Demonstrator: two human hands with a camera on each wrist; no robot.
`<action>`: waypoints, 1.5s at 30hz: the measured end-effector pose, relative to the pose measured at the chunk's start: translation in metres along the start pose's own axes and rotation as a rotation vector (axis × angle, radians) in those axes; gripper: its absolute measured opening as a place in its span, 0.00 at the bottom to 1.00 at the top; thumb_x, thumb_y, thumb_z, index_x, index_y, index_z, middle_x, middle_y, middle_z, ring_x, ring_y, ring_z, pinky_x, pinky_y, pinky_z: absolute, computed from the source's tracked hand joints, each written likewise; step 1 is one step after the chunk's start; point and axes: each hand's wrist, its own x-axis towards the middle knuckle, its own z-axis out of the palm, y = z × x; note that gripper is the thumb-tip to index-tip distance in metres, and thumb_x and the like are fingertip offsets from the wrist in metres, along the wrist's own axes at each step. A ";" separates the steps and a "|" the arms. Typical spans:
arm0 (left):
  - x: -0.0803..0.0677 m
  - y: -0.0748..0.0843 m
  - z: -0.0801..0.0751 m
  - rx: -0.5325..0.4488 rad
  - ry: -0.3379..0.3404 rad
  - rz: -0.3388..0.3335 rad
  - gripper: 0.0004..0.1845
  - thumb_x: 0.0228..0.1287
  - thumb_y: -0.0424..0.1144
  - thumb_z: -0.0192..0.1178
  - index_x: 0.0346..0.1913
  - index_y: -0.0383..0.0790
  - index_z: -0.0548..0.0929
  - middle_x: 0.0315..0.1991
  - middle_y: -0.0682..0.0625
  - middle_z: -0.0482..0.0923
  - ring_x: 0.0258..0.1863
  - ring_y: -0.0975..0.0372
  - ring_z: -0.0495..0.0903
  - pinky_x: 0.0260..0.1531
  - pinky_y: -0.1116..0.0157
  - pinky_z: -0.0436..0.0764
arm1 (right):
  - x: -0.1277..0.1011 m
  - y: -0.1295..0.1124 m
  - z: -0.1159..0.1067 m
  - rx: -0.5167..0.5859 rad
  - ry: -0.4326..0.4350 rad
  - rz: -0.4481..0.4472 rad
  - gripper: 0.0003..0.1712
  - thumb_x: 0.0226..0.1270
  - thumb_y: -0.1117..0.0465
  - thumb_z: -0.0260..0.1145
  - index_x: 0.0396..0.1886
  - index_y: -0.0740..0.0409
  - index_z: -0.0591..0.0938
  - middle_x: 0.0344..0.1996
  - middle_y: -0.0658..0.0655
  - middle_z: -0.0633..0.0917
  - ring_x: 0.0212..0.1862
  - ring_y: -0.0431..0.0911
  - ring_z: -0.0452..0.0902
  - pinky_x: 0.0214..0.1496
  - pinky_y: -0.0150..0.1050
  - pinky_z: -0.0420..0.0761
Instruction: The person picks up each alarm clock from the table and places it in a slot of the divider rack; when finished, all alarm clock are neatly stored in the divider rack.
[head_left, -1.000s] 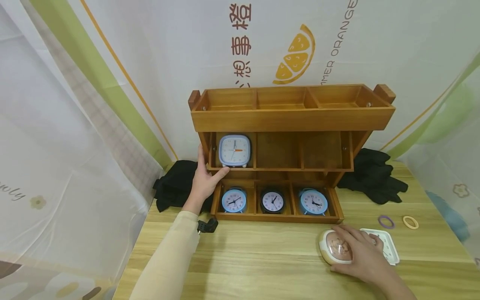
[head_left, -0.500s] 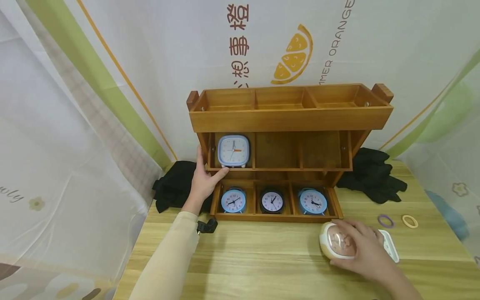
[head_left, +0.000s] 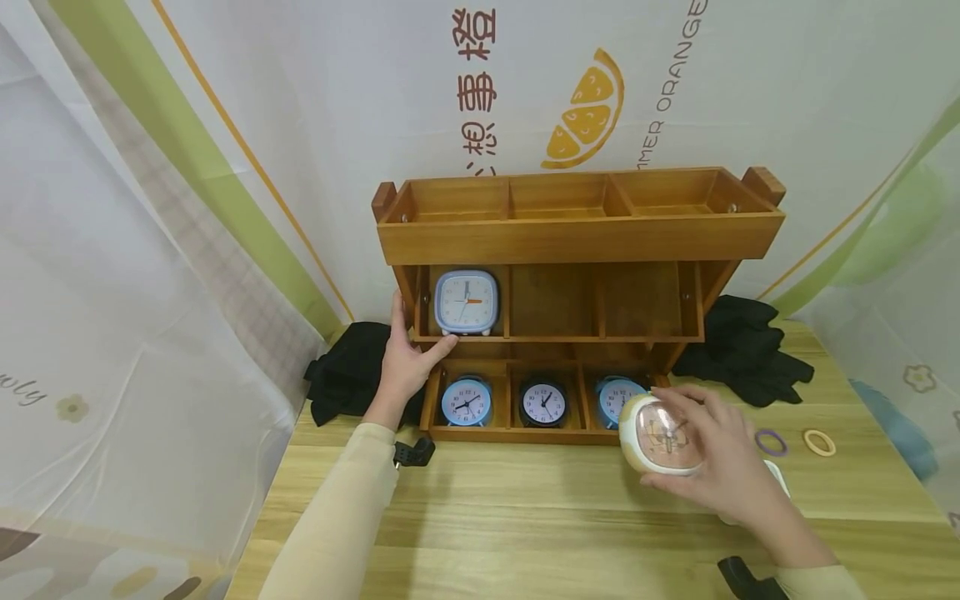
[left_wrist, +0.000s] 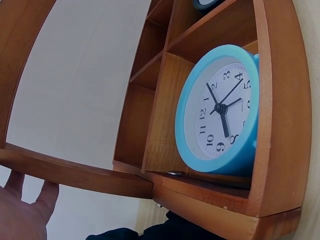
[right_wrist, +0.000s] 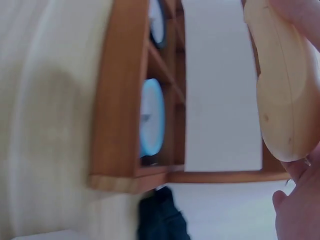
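Note:
My right hand (head_left: 720, 454) grips a cream-and-white alarm clock (head_left: 666, 437) with a brownish face, held up in front of the rack's lower right corner. Its smooth cream casing (right_wrist: 282, 95) shows in the right wrist view. On the left, my left hand (head_left: 405, 365) holds the side of the wooden rack (head_left: 577, 242), thumb at the middle tier's front edge and fingers along the side board. A square blue-rimmed clock (head_left: 466, 302) stands in the middle tier's left compartment. Below it are a round blue clock (head_left: 467, 402), a black clock (head_left: 543, 404) and another blue clock (head_left: 617, 398), partly hidden.
A white clock (head_left: 776, 477) lies mostly hidden behind the right hand. Purple (head_left: 771, 442) and yellow (head_left: 820, 442) rings lie on the table right of it. Black cloths (head_left: 348, 371) flank the rack, and a printed curtain (head_left: 337, 100) hangs behind.
My right hand has lifted the cream clock off the table and brought it up toward the rack, now overlapping the lower right blue clock. The left hand stays in place.

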 end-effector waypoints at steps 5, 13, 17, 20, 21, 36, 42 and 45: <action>-0.003 0.013 -0.001 -0.001 -0.006 -0.030 0.63 0.66 0.41 0.73 0.86 0.47 0.33 0.86 0.44 0.36 0.84 0.49 0.43 0.78 0.44 0.55 | 0.026 -0.007 -0.001 0.008 0.057 -0.063 0.67 0.18 0.46 0.95 0.68 0.56 0.77 0.64 0.63 0.74 0.63 0.62 0.64 0.54 0.63 0.57; -0.017 0.043 -0.003 -0.014 -0.008 -0.044 0.62 0.65 0.38 0.72 0.86 0.44 0.34 0.85 0.41 0.38 0.83 0.47 0.46 0.78 0.43 0.55 | 0.070 -0.022 0.001 0.070 0.064 -0.118 0.63 0.31 0.30 0.88 0.67 0.55 0.76 0.64 0.62 0.73 0.64 0.61 0.62 0.56 0.64 0.53; -0.017 0.042 -0.001 -0.014 -0.006 -0.039 0.61 0.65 0.38 0.72 0.86 0.43 0.35 0.85 0.41 0.39 0.83 0.47 0.46 0.77 0.42 0.55 | 0.089 -0.029 0.002 0.073 0.071 -0.149 0.63 0.35 0.25 0.83 0.68 0.54 0.76 0.65 0.62 0.73 0.65 0.62 0.63 0.56 0.65 0.54; -0.013 0.033 0.001 -0.006 -0.007 -0.040 0.61 0.66 0.39 0.72 0.86 0.43 0.35 0.85 0.40 0.40 0.83 0.47 0.46 0.77 0.42 0.57 | 0.101 -0.032 0.004 0.056 0.077 -0.159 0.63 0.35 0.25 0.84 0.68 0.55 0.76 0.64 0.62 0.74 0.64 0.61 0.64 0.57 0.65 0.55; -0.011 0.027 0.001 -0.002 -0.007 -0.040 0.62 0.66 0.39 0.73 0.86 0.44 0.35 0.85 0.41 0.39 0.83 0.47 0.46 0.77 0.42 0.57 | 0.104 -0.032 0.004 0.050 0.080 -0.158 0.64 0.33 0.28 0.86 0.68 0.55 0.76 0.64 0.62 0.74 0.64 0.61 0.64 0.58 0.65 0.55; 0.001 -0.003 0.002 -0.016 0.013 0.017 0.62 0.65 0.48 0.74 0.86 0.61 0.35 0.85 0.49 0.40 0.83 0.50 0.47 0.74 0.40 0.61 | 0.166 -0.045 0.031 0.055 0.077 -0.058 0.62 0.28 0.45 0.94 0.69 0.49 0.76 0.65 0.61 0.75 0.70 0.61 0.62 0.68 0.73 0.48; 0.001 -0.003 0.000 -0.022 0.000 0.004 0.62 0.66 0.46 0.73 0.85 0.63 0.34 0.85 0.49 0.41 0.83 0.51 0.47 0.74 0.40 0.61 | 0.179 -0.051 0.041 0.024 0.053 -0.013 0.61 0.32 0.43 0.93 0.71 0.49 0.76 0.66 0.62 0.74 0.71 0.61 0.61 0.70 0.69 0.48; 0.003 -0.003 0.000 -0.022 -0.003 -0.004 0.62 0.66 0.44 0.73 0.85 0.61 0.33 0.85 0.48 0.39 0.83 0.50 0.46 0.74 0.40 0.61 | 0.184 -0.053 0.043 0.003 0.032 0.013 0.60 0.34 0.41 0.92 0.71 0.49 0.76 0.67 0.62 0.73 0.72 0.62 0.61 0.71 0.70 0.48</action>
